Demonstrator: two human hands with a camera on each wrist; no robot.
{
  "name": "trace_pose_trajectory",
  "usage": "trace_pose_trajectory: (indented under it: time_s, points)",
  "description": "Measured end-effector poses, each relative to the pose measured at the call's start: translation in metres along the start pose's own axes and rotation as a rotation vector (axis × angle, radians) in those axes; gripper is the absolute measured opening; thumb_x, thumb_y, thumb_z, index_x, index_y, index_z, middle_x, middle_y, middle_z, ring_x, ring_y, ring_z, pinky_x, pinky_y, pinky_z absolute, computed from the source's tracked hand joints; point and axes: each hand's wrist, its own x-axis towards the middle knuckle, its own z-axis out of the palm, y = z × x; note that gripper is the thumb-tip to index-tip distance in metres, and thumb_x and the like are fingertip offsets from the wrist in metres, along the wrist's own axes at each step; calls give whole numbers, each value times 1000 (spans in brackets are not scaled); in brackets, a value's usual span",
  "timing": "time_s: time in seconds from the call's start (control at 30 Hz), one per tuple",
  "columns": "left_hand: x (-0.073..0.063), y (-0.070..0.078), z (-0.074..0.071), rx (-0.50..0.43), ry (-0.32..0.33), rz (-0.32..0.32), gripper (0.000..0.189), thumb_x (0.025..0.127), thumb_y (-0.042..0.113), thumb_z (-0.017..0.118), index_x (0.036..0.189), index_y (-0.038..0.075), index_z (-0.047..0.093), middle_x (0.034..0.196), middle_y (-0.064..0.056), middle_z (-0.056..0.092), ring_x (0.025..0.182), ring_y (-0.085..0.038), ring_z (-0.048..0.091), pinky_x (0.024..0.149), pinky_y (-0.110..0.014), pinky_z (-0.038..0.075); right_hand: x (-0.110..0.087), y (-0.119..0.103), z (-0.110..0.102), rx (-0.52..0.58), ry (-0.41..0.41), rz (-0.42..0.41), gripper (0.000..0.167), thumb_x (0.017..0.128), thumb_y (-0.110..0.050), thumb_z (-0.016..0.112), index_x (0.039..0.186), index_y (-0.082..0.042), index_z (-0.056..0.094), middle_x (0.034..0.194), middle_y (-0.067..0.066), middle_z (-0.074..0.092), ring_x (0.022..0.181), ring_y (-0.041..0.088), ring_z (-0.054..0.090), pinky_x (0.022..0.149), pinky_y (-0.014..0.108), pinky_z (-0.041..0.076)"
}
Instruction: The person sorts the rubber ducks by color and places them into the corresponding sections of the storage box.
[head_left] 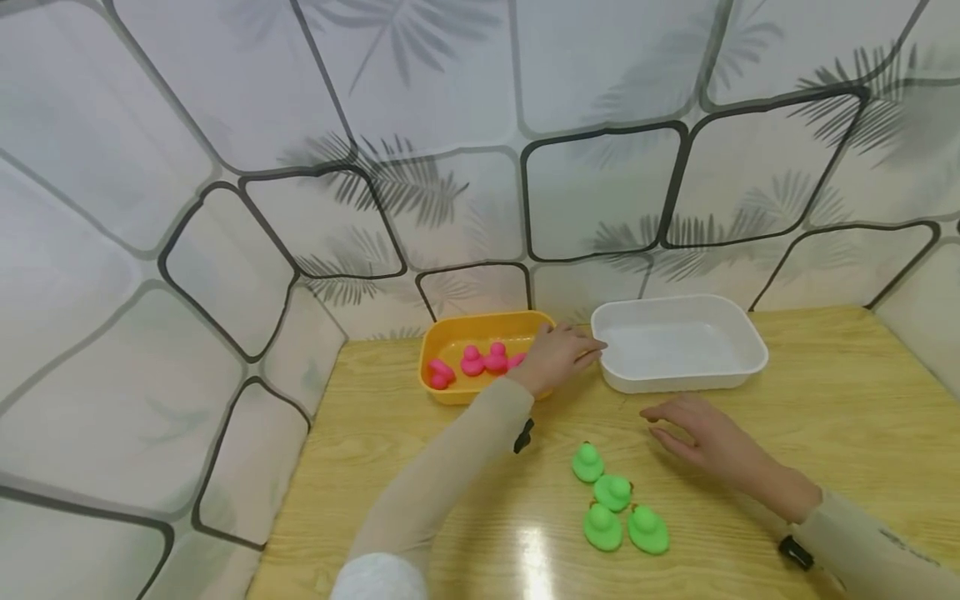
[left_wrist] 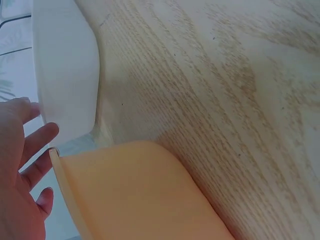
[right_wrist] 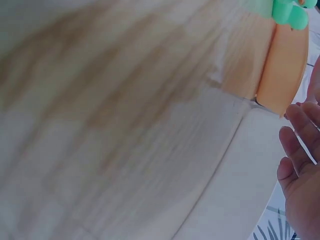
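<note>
In the head view my left hand (head_left: 557,357) reaches over the right end of an orange tray (head_left: 459,398), its fingertips right at the left rim of a white tray (head_left: 675,382). The fingers are loosely extended, and the left wrist view shows the orange tray's edge beside them. Several pink toy ducks (head_left: 472,363) sit inside the orange tray, partly hidden by that hand. My right hand (head_left: 697,429) hovers in front of the white tray, fingers relaxed and holding nothing. Several green toy ducks (head_left: 613,492) stand grouped on the table, nearer to me.
Both trays stand side by side at the back of the wooden table (head_left: 360,467), against a wall (head_left: 600,192) with a stone-and-leaf pattern. Another wall section (head_left: 97,350) runs along the table's left side.
</note>
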Motion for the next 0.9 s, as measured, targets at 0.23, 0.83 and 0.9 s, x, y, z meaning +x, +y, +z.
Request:
trace_pose_trajectory:
  time_s: [0.23, 0.83, 0.9]
  points:
    - [2, 0, 4, -20, -7, 0, 37, 111, 43, 46, 141, 33, 67, 139, 10, 66, 130, -16, 53, 103, -39, 40, 3, -1, 1, 26, -20, -29, 37, 78, 3, 82, 113, -8, 75, 108, -5, 74, 97, 15, 67, 90, 22, 47]
    - [0, 1, 1, -78, -7, -32, 40, 110, 42, 49, 142, 24, 65, 144, 5, 63, 138, -20, 50, 116, -49, 37, 4, -9, 4, 62, -104, -21, 29, 82, -2, 83, 109, -11, 77, 104, -5, 75, 95, 10, 67, 84, 24, 53]
    - [0, 2, 2, -68, -1, -48, 44, 109, 46, 51, 145, 23, 62, 145, 3, 62, 138, -20, 50, 115, -48, 39, 4, -12, 3, 97, -135, 2, 30, 83, -4, 84, 111, -12, 76, 106, -6, 74, 97, 9, 66, 84, 26, 55]
